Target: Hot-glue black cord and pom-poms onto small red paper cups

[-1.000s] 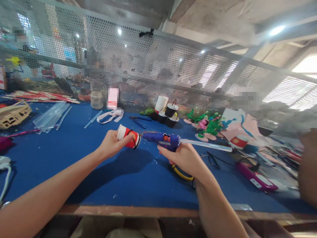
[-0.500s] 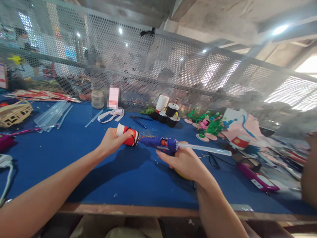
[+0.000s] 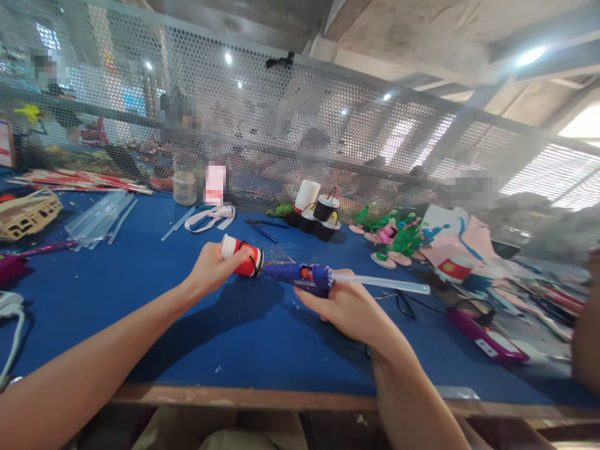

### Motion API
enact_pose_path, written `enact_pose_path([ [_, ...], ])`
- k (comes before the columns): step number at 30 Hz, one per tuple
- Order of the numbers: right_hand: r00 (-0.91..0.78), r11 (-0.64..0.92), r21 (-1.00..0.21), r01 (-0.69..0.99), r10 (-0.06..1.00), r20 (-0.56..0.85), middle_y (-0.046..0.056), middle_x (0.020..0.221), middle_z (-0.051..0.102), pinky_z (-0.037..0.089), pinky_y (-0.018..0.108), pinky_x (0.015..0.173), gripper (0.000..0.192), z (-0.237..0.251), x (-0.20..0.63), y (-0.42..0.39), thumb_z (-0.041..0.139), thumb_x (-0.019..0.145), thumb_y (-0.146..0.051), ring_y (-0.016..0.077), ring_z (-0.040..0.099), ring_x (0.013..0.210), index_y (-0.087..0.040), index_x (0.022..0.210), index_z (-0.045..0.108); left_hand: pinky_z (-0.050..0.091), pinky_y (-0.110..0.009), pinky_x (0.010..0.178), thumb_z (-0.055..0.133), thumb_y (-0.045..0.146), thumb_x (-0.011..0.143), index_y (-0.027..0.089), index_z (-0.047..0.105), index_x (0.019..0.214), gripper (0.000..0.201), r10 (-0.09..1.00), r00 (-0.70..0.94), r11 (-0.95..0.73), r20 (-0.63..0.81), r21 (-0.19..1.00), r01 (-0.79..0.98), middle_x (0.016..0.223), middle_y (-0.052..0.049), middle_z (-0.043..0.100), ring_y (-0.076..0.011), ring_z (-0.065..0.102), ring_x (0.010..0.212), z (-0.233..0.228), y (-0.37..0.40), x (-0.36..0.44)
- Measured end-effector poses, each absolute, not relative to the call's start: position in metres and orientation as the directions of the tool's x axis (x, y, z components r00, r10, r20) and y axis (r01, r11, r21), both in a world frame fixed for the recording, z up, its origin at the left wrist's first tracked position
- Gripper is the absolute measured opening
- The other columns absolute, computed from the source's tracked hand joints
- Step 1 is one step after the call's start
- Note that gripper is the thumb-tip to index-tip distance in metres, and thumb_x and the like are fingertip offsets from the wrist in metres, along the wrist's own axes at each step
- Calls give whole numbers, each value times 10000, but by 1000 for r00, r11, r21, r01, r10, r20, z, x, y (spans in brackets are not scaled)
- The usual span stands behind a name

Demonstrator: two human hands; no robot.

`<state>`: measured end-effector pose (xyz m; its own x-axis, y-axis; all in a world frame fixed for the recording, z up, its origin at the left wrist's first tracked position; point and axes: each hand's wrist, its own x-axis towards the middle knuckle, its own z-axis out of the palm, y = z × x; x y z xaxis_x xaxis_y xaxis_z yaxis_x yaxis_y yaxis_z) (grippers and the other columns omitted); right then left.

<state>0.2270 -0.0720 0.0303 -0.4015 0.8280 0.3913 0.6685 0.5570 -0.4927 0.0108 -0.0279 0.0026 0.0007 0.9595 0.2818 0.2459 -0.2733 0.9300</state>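
Red cup (image 3: 242,256) lies on its side just above the blue table (image 3: 197,331), mid-scene, w/ your left hand (image 3: 210,270) wrapped round it, fingers curled tight. Keep it steady; glue gun (image 3: 300,276) nozzle meets its right end. Right hand (image 3: 349,307) fingers clasp the gun; squeeze gently, glue stick (image 3: 379,284) pointing right.

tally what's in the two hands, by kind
Red paper cup, in left hand: 1
Blue glue gun, in right hand: 1
Clear glue stick, out of the gun's back: 1
Total: 3
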Motion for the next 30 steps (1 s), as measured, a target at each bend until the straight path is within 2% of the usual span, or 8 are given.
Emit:
enact_pose_path([
  [5,-387,543,-506,670,837,387,-52,414,466,338,199,417,207,31,226,-73,509,732,-262,84,432,396,-184,541,483,237,-201,415,583,367,612,149,473,470,282,959,-3,-273,282,933,235,451,55,369,-63,305,448,4,-28,12],
  [10,-305,456,-573,681,888,345,-52,352,425,324,204,379,280,34,226,-72,523,713,-296,85,413,351,-189,470,433,212,-203,413,578,369,636,153,432,452,319,942,15,-326,335,903,279,456,56,331,-58,284,452,0,-28,11],
  [16,-233,360,-641,678,932,278,-40,359,450,369,215,388,247,36,227,-70,512,716,-321,97,446,334,-169,521,517,159,-221,403,576,373,651,166,383,426,361,931,39,-356,364,876,325,439,58,278,-55,240,429,-1,-31,11],
  [24,-212,361,-638,680,930,301,-40,340,446,380,226,396,243,36,225,-66,515,716,-309,106,453,328,-169,518,522,159,-225,397,560,387,673,175,357,421,387,910,91,-409,404,842,352,427,57,271,-58,228,424,3,-38,15],
  [30,-217,358,-658,663,933,289,-43,358,441,371,223,392,231,34,224,-61,516,717,-301,101,449,339,-168,528,520,192,-217,410,540,389,684,160,417,452,348,905,141,-423,401,824,376,454,50,308,-62,258,443,1,-38,14],
])
